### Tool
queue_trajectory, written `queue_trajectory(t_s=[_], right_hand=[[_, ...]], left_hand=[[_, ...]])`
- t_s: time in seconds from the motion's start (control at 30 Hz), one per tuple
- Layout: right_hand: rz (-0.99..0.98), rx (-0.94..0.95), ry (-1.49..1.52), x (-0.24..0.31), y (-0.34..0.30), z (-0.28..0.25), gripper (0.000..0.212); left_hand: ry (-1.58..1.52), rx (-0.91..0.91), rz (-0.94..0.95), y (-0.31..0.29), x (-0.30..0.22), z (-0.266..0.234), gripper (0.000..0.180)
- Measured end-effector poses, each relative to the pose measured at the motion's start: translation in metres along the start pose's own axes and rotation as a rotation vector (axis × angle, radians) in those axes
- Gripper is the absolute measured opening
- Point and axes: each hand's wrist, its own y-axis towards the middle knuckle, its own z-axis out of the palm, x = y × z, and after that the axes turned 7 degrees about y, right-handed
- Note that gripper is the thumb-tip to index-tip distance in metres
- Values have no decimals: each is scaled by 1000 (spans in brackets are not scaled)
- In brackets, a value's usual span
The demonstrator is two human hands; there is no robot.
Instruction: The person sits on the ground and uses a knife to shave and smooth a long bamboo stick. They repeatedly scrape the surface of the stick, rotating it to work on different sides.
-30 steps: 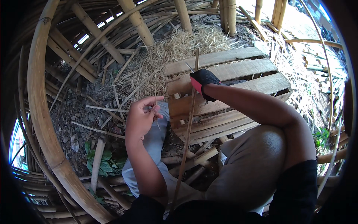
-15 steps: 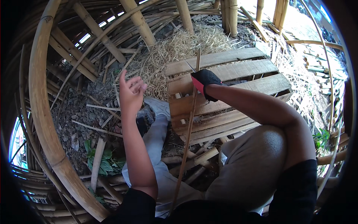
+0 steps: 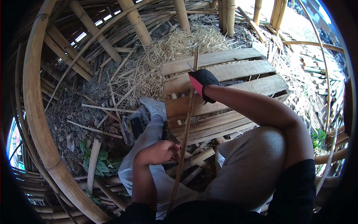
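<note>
My right hand [image 3: 203, 83], in a black and red glove, is closed around a long, thin bamboo strip [image 3: 185, 138] above the wooden slats. A thin pointed tip [image 3: 190, 67], perhaps a blade, sticks out beside the glove; the rest of it is hidden. The strip slants from beyond the glove down toward my lap. Bare and half curled, my left hand [image 3: 164, 152] hovers over my leg just left of the strip's lower part. Its fingers are slightly apart, and nothing shows in them.
A slatted wooden pallet [image 3: 242, 71] lies ahead, with straw [image 3: 160, 63] behind it. A thick curved bamboo pole [image 3: 35, 100] bends along the left. Cut bamboo pieces [image 3: 195, 160] lie under my legs. Green leaves [image 3: 99, 160] and a dark object in clear plastic [image 3: 137, 126] rest left of my leg.
My left hand has come down from beside the straw to the strip's lower part, its fingers now more curled. The right hand keeps its hold with barely any movement.
</note>
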Motion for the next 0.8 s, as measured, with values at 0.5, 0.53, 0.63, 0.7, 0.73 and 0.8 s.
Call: queue_trajectory(t_s=[0.5, 0.53, 0.63, 0.7, 0.73, 0.8], right_hand=[[27, 185, 102, 52, -63, -17, 75], [104, 204, 97, 60, -68, -22, 81], [139, 190, 83, 58, -74, -40, 87], [67, 182, 40, 41, -62, -45, 87], [51, 196, 53, 36, -60, -44, 77], [-55, 220, -57, 37, -66, -46, 66]], left_hand=[[-1112, -134, 125, 11, 3, 52, 43], [-1226, -66, 138, 6, 7, 54, 41], [-1295, 69, 142, 7, 31, 59, 37], [-1365, 98, 104, 6, 37, 68, 35], [-1398, 114, 86, 5, 37, 70, 34], [-1428, 134, 139, 3, 35, 71, 33]])
